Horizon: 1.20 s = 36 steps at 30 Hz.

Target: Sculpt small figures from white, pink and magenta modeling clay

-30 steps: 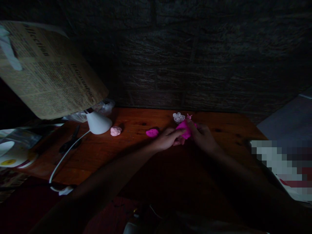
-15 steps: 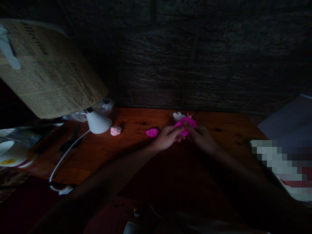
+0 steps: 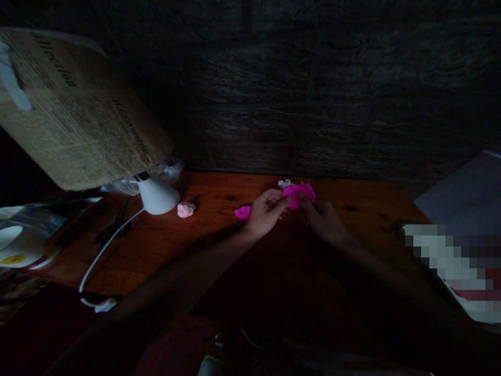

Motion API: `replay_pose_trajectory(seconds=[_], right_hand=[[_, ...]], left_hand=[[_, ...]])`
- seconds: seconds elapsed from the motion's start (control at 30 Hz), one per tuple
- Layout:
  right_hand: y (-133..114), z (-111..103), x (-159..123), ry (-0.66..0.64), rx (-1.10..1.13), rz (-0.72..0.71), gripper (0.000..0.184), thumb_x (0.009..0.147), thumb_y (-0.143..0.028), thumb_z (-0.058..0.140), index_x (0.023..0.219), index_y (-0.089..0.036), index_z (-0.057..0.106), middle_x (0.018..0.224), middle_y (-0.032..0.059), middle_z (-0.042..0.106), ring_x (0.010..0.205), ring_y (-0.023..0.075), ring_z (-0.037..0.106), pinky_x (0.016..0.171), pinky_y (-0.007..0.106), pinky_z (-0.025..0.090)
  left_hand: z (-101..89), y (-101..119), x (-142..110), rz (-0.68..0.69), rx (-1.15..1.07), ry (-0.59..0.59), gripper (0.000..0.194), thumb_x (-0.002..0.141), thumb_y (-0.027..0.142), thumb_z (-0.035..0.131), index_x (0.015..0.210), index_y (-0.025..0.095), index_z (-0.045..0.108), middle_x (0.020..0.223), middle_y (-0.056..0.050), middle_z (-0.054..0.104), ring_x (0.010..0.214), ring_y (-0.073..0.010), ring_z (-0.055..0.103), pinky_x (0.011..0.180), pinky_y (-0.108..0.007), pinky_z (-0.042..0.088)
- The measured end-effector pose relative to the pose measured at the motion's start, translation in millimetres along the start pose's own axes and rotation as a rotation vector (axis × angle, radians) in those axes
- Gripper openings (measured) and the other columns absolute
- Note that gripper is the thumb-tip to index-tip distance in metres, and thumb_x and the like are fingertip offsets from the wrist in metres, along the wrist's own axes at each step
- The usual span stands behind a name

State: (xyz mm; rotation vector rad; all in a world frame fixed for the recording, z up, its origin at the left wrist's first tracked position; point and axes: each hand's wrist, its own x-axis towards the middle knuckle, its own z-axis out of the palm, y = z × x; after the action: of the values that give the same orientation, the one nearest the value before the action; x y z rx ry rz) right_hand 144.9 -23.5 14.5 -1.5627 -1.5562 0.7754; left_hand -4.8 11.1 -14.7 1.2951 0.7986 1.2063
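Note:
A flattened piece of bright pink modelling clay (image 3: 300, 193) is pinched between my two hands, above the wooden table. My left hand (image 3: 266, 211) grips its left edge, thumb on top. My right hand (image 3: 323, 218) presses on it with the thumb from the right. Partly behind my left hand lies a smaller bright pink clay lump (image 3: 242, 212). Beyond the held piece, a whitish crinkled lump (image 3: 285, 183) shows only in part. A pale pink clay lump (image 3: 186, 209) sits farther left on the table.
A white lamp base (image 3: 158, 197) with a newsprint-patterned shade (image 3: 86, 115) stands at left, its cord hanging over the table (image 3: 219, 196). Dark scissors (image 3: 113, 228) and a white tub (image 3: 23, 245) are left of it. A stone-patterned wall (image 3: 266, 94) rises behind.
The pink clay has been turned and looks flatter and wider now. My left hand has shifted slightly and covers part of the small pink lump.

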Motion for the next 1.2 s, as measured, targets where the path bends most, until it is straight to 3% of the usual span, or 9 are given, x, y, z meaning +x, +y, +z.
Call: replay_pose_trajectory(seconds=[0.13,0.27,0.4,0.6,0.73,0.87,1.07,1.2], right_hand=[[5,0,2,-0.018,-0.021,0.013,0.075,0.076,-0.091,0.036,0.053,-0.021,0.05,0.047,0.0011,0.048,0.045,0.0132,0.045,0.047,0.029,0.032],[8,1,2,0.036,0.014,0.054,0.066,0.079,-0.08,0.049,0.061,-0.018,0.062,0.051,0.0027,0.057,0.045,0.0153,0.053,0.047,0.028,0.036],[9,1,3,0.144,0.201,0.009,0.053,0.071,-0.068,0.071,0.083,-0.016,0.072,0.066,0.0045,0.069,0.054,0.0171,0.062,0.051,0.027,0.045],[16,6,5,0.228,0.34,-0.028,0.044,0.069,-0.057,0.079,0.087,-0.017,0.074,0.074,0.0061,0.073,0.055,0.0157,0.062,0.051,0.027,0.049],[24,6,6,0.141,0.285,-0.139,0.037,0.076,-0.051,0.074,0.096,-0.019,0.074,0.079,0.0058,0.074,0.056,0.0153,0.063,0.052,0.028,0.05],[27,4,6,0.091,0.225,-0.161,0.038,0.079,-0.046,0.069,0.105,-0.019,0.074,0.076,0.0048,0.074,0.056,0.0161,0.063,0.052,0.028,0.05],[26,1,7,0.018,0.184,-0.232,0.031,0.082,-0.04,0.065,0.104,-0.021,0.076,0.088,0.0053,0.077,0.066,0.0179,0.067,0.06,0.031,0.053],[28,-2,11,-0.015,0.147,-0.261,0.027,0.082,-0.038,0.065,0.101,-0.022,0.077,0.093,0.006,0.077,0.078,0.0213,0.07,0.069,0.035,0.055]], left_hand=[[0.4,-2,1,0.007,-0.024,0.049,0.021,0.077,0.026,0.074,0.091,0.015,0.064,0.08,-0.001,0.069,0.069,-0.011,0.065,0.049,-0.018,0.049],[-0.5,-4,0,0.066,0.04,0.063,0.019,0.078,0.021,0.073,0.096,0.016,0.068,0.08,-0.001,0.068,0.07,-0.0117,0.064,0.047,-0.017,0.051],[-2.6,-6,0,0.18,0.151,0.053,0.02,0.083,0.019,0.069,0.103,0.018,0.07,0.081,-0.001,0.067,0.07,-0.0115,0.062,0.05,-0.019,0.053],[-4.2,-5,-2,0.38,0.358,0.021,0.016,0.086,0.014,0.065,0.099,0.017,0.072,0.084,-0.003,0.071,0.071,-0.0108,0.061,0.064,-0.023,0.051],[-6.1,-4,-5,0.462,0.471,-0.036,0.014,0.085,0.013,0.065,0.096,0.017,0.072,0.083,-0.003,0.069,0.071,-0.0113,0.06,0.063,-0.022,0.047],[-7.8,-4,-6,0.489,0.531,-0.047,0.015,0.086,0.013,0.063,0.099,0.018,0.07,0.087,-0.004,0.067,0.075,-0.0122,0.06,0.065,-0.022,0.048],[-6.9,-3,-6,0.558,0.533,-0.023,0.017,0.085,0.005,0.058,0.094,0.018,0.066,0.099,-0.006,0.068,0.097,-0.0174,0.065,0.084,-0.03,0.052],[-5.3,-3,-7,0.492,0.528,0.0,0.015,0.084,0.007,0.059,0.091,0.018,0.065,0.092,-0.004,0.068,0.086,-0.0156,0.065,0.074,-0.027,0.052]])
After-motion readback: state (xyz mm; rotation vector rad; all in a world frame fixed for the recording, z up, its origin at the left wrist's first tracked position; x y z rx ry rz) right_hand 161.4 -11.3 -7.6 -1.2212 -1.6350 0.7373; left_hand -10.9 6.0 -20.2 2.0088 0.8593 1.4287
